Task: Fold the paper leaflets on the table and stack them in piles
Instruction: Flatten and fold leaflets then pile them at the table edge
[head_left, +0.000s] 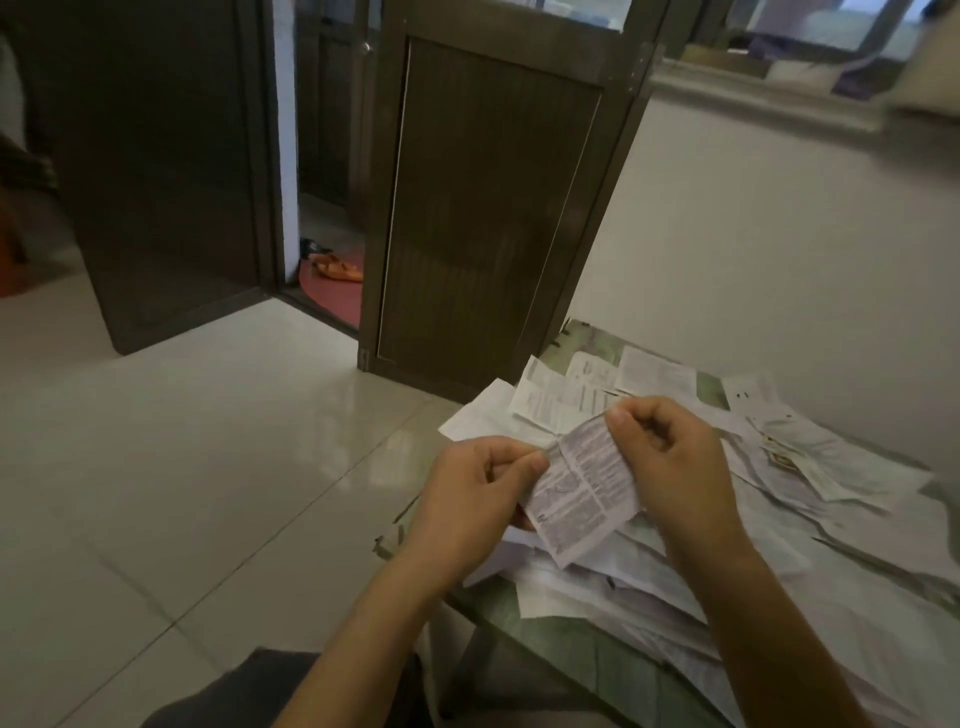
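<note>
Seen from the person's own head, looking down, two bare forearms reach in from the bottom of the view and meet over a table (550, 639) at the right. Between the hands is a small printed leaflet (582, 488), white with dense grey text, tilted and creased down its middle. It is held up in the air just above the heap of paper, not lying on it. The left hand (478, 493) pinches the leaflet's left edge between curled thumb and fingers. The right hand (670, 462) pinches the upper right edge in the same way, with the remaining fingers folded into the palm. Below and beyond the hands, many loose leaflets (779, 519) lie scattered and overlapping across the table, some open flat, some partly folded; no neat pile can be made out among them. The tabletop shows green and patterned where paper does not cover it. To the left is a pale tiled floor (208, 441). A dark brown door panel (493, 208) stands behind the table, and past it an orange sandal (337, 268) rests on a red mat (337, 299). A plain light wall (779, 260) rises at the right.
</note>
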